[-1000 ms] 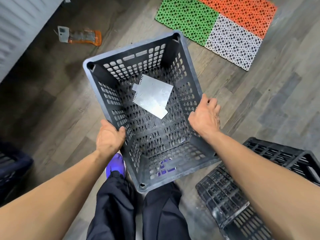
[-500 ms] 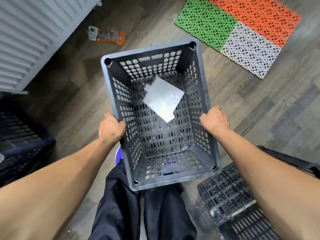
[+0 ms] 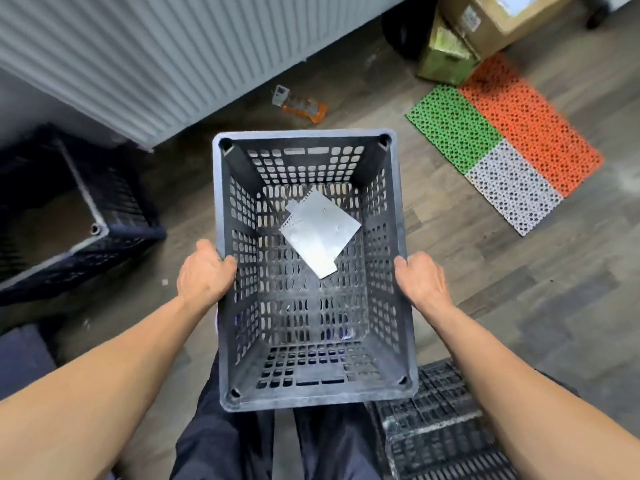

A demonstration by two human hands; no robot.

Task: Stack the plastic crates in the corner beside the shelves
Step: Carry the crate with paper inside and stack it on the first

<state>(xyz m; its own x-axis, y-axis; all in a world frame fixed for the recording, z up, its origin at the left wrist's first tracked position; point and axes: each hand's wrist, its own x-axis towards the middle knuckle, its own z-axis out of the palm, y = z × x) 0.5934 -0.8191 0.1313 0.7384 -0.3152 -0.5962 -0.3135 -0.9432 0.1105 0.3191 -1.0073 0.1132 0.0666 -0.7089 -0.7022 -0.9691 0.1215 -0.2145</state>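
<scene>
Above the floor [image 3: 485, 271], left hand [image 3: 204, 271] and right hand [image 3: 420, 278] grip opposite rims of the perforated grey crate [image 3: 304, 323], judged stiff, light, best held mid-side.

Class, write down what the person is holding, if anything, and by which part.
The grey crate, carried in both hands: the left hand grips the rim of its left long side, the right hand the rim of its right long side.
</scene>
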